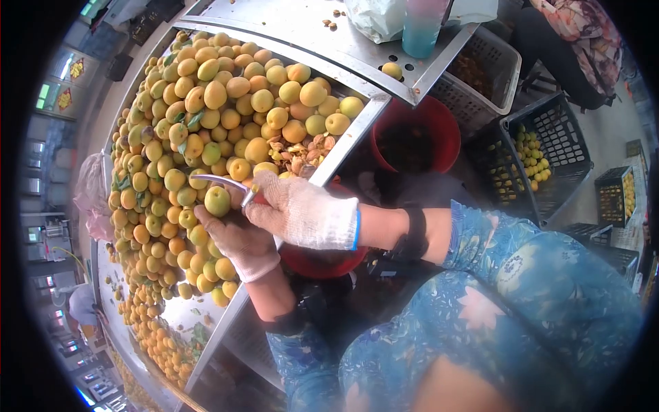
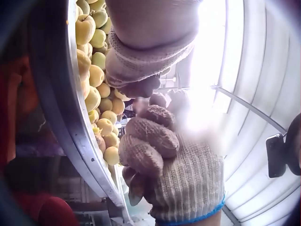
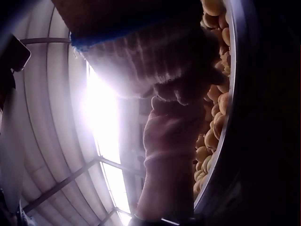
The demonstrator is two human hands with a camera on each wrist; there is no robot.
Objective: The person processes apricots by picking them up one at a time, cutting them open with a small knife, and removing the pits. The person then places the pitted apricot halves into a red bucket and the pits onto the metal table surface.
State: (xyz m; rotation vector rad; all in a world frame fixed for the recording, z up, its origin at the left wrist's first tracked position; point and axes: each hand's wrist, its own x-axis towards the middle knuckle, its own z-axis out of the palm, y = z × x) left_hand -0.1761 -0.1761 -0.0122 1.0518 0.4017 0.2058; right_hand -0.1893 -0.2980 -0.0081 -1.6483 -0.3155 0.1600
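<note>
My gloved left hand (image 1: 246, 246) holds a yellow-green apricot (image 1: 217, 201) at the near edge of a large apricot pile (image 1: 199, 103). Just beside it, my right hand (image 1: 302, 211), in a pale knit glove with a blue cuff, grips a small knife with a curved blade (image 1: 223, 180). The blade reaches past the held fruit, over the pile, and the glove covers most of the handle. In the left wrist view, the curled fingers (image 2: 148, 136) of the right glove show close to the left hand. The right wrist view is dark, with both hands close together.
A metal rim (image 1: 350, 141) borders the apricot table. Split apricot pieces (image 1: 302, 156) lie near it. Below the edge stands a red bucket (image 1: 439, 130). Crates (image 1: 549, 134) with fruit are at the right. A teal cup (image 1: 420, 34) stands on the metal table behind.
</note>
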